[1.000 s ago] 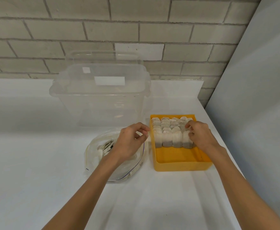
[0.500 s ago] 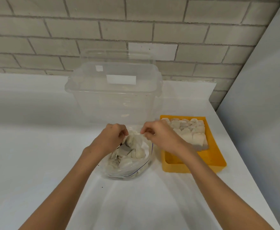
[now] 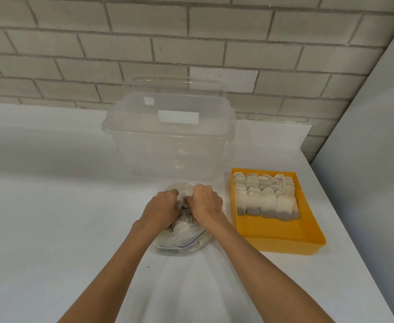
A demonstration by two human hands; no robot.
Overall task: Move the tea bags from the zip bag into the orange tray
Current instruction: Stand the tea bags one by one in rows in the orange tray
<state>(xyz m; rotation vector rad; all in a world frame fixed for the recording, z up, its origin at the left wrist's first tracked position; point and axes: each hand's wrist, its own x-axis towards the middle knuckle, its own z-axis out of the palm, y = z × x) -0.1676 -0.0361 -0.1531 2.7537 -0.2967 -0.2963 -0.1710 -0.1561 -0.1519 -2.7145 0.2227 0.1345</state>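
The zip bag (image 3: 184, 241) lies on the desk (image 3: 51, 229), directly in front of the lidded bin (image 3: 168, 148), which stands farther back toward the wall (image 3: 191, 43). The tray (image 3: 284, 243) sits just right of the bag, apart from it, with tea bags (image 3: 266, 194) packed in rows in its far half. The left hand (image 3: 163, 209) and right hand (image 3: 206, 201) sit side by side in the bag's mouth.

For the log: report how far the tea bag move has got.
Done: tea bags fill the far part of the orange tray in packed rows. In hand: left hand and right hand are curled at the zip bag mouth; what they grip is hidden. Left: the zip bag holds more, the tray's near part is bare.
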